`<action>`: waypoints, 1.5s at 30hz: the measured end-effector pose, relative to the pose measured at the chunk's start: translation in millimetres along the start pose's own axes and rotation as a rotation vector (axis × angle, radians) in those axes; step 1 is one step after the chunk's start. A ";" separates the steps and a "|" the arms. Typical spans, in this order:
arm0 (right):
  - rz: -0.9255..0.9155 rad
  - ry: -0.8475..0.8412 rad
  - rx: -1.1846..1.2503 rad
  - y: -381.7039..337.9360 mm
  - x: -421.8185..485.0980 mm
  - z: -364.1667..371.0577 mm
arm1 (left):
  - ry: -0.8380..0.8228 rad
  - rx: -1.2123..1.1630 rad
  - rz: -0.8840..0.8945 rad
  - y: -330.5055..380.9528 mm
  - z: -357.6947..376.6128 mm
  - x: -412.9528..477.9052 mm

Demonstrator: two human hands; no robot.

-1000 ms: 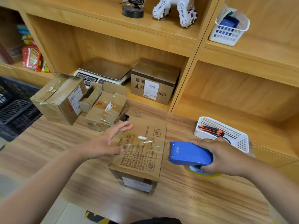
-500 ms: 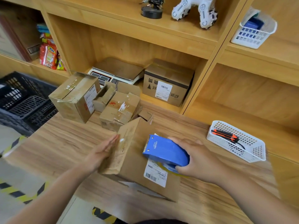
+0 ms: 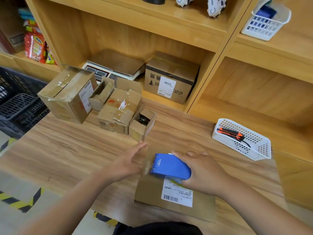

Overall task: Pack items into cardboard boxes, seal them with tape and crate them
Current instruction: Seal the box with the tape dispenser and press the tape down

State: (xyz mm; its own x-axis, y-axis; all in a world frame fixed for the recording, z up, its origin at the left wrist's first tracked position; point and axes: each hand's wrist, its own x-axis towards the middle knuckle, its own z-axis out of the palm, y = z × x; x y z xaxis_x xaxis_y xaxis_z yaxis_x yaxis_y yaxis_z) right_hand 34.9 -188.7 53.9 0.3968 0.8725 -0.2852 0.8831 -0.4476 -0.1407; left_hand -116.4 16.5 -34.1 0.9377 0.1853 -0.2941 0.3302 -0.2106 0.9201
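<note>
The cardboard box (image 3: 149, 192) being sealed lies near the front edge of the bench (image 3: 67, 150), right of its middle, with a white shipping label (image 3: 177, 192) facing up. On top of it sits a blue tape dispenser (image 3: 171, 167), its toothed end pointing toward the bench's left edge. The right hand (image 3: 205, 172) covers the dispenser's rear, its grip clamped around the blue body. The left hand (image 3: 128, 163) lies with fingers straight and together, grip apart, against the box's left side just beside the dispenser's front end; this area is blurred, so I cannot tell how firmly it presses.

Toward the back left corner stand four more boxes close together: a large box (image 3: 67, 95) with a label on its side, a small open box (image 3: 101, 94) touching it, a taped box (image 3: 118, 111), and a little open carton (image 3: 143, 122) with something dark inside. Near the right edge is a white basket (image 3: 233, 146) holding an orange-and-black utility knife (image 3: 230, 133).

In the shelf unit behind the bench are a weighing scale (image 3: 116, 62) and a labelled box (image 3: 184, 82) side by side. A black crate (image 3: 18, 102) sits beyond the bench's left edge.
</note>
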 end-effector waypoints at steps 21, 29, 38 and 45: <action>-0.032 -0.107 -0.037 92.3 -61.0 -25.7 | -0.124 0.590 0.002 -21.7 14.1 22.2; 0.095 -0.087 0.004 173.0 -121.1 -14.5 | -0.130 0.577 -0.039 -11.6 17.4 19.3; 0.084 -0.054 0.068 191.1 -136.0 7.4 | -0.129 0.566 -0.040 -12.6 18.4 20.9; 0.093 -0.061 0.095 203.9 -134.8 28.6 | -0.132 0.543 -0.030 -6.9 20.5 19.0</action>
State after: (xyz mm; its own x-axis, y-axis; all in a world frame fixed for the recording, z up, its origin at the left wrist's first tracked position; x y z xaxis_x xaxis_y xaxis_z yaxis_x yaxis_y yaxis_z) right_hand 154.3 -403.2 36.5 0.4575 0.8139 -0.3581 0.8143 -0.5452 -0.1990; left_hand -98.6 1.8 -51.3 0.9212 0.0846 -0.3798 0.3326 -0.6778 0.6558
